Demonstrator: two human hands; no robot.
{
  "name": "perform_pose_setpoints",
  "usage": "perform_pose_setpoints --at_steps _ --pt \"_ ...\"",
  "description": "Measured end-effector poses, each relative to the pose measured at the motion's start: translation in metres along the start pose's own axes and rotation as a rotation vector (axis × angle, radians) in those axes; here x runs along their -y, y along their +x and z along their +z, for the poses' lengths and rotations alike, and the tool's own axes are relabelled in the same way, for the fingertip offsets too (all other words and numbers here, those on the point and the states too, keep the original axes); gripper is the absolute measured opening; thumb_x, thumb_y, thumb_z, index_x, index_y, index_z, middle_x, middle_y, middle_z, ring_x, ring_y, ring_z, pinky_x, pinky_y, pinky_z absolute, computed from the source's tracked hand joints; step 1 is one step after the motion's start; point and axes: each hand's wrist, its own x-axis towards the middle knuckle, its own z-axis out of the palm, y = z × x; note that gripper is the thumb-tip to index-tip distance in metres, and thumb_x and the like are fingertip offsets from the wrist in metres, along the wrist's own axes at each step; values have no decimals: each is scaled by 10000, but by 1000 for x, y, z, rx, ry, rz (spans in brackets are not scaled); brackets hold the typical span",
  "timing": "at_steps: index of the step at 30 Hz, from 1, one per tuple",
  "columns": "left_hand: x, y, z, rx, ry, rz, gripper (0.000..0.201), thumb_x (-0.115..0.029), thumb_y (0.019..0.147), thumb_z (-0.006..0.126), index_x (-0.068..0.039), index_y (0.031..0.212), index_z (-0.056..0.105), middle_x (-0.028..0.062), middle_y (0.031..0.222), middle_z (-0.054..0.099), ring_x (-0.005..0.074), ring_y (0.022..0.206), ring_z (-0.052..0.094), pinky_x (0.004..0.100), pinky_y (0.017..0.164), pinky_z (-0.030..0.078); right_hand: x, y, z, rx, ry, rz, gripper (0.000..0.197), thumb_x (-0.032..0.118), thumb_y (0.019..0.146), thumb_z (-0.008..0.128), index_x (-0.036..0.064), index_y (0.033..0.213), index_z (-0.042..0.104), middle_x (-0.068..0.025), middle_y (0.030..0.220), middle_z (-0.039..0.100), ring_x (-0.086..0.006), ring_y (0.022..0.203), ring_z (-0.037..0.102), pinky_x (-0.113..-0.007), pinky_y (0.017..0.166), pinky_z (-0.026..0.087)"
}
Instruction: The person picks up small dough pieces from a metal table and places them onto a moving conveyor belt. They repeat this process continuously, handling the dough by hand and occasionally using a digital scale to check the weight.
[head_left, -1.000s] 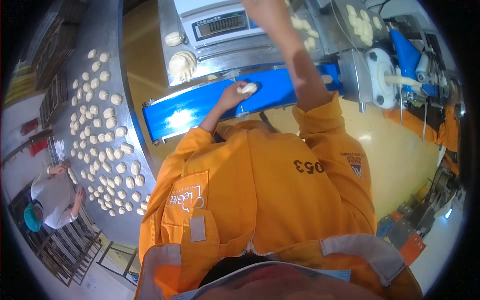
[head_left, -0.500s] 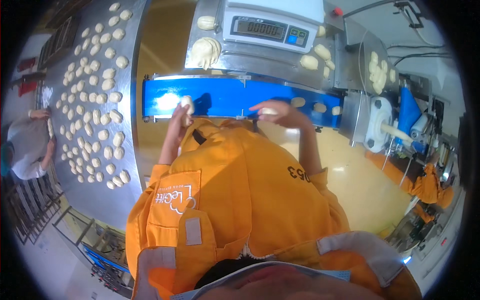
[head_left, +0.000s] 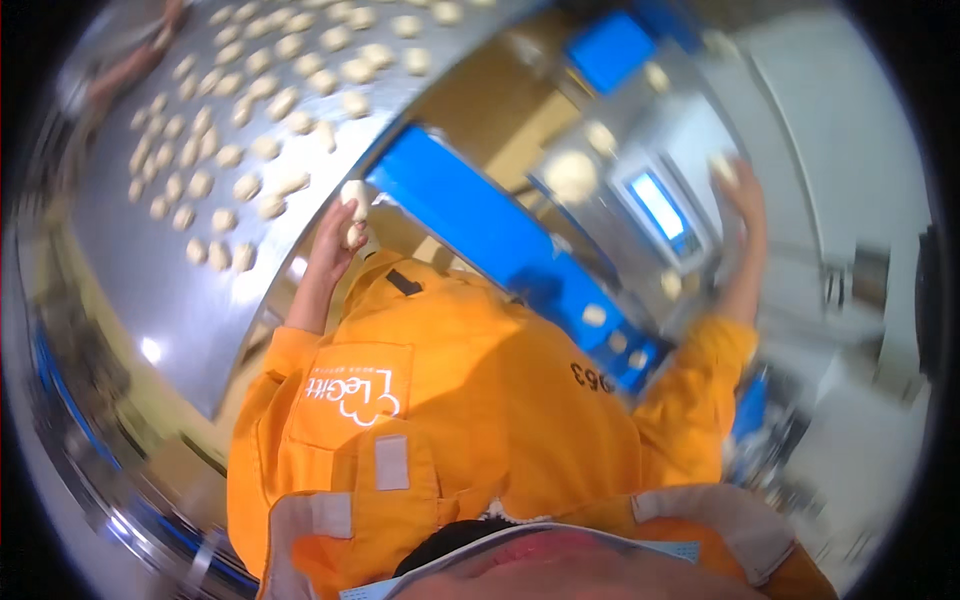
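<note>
My left hand point(head_left: 328, 240) is closed around whitish dough pieces point(head_left: 355, 194), one at the fingertips and another lower in the grip, near the edge of the steel table. My right hand point(head_left: 745, 195) reaches out over the far side of the digital scale point(head_left: 690, 128), with a small dough piece point(head_left: 722, 168) held at its fingers; motion blurs it. Between my hands runs a blue conveyor belt point(head_left: 450, 200), with a few dough pieces point(head_left: 594, 315) on its right end. A large dough lump point(head_left: 572, 177) lies beside the scale.
The steel table point(head_left: 190, 345) at left carries many dough pieces point(head_left: 245, 187) in loose rows. A co-worker's arm point(head_left: 125, 75) shows at its far left edge. A blue box-like thing point(head_left: 610, 50) stands beyond the belt. Machinery blurs at the lower right.
My view has turned toward the right. My right hand has moved from over the belt out to the scale, carrying a dough piece. My left hand still holds dough, now beside the table edge.
</note>
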Motion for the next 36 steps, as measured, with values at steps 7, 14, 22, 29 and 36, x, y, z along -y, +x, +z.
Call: perform_pose_setpoints --at_steps 7,14,22,29,36 --pt "-56 -13 -144 -244 -478 256 265 -272 927 592 -94 1113 532 -4 883 571 83 709 555 217 528 466 91 60 -42 429 889 521 395 339 887 584 100 1201 571 2 886 569 -84 696 531 -219 529 407" --pt "-143 -33 -289 -567 -746 711 236 -252 913 616 -118 1083 520 20 923 516 111 802 508 230 583 440 422 165 22 522 1098 86 462 262 886 606 83 1300 501 -38 1111 593 -116 925 578 -260 693 461" --pt "-136 -49 -345 -861 -675 697 333 -271 925 599 -122 1211 519 -9 949 523 84 806 494 241 641 421 849 265 133 65 1008 -518 555 400 827 689 22 1208 548 -128 1074 620 -239 935 614 -351 729 503" --pt "-125 -69 -387 -1054 -598 556 358 -283 921 596 -124 1231 515 -4 994 540 84 807 494 262 660 423 997 317 228 -32 526 -603 576 349 803 665 94 1292 498 -200 1258 501 -364 1123 543 -449 919 466" --pt "-248 28 -404 -903 -88 506 420 -280 881 654 -84 1232 532 11 991 590 82 799 531 216 633 429 1023 377 245 -59 313 -712 510 258 816 629 107 1286 501 -175 1255 517 -382 1135 521 -512 949 412"
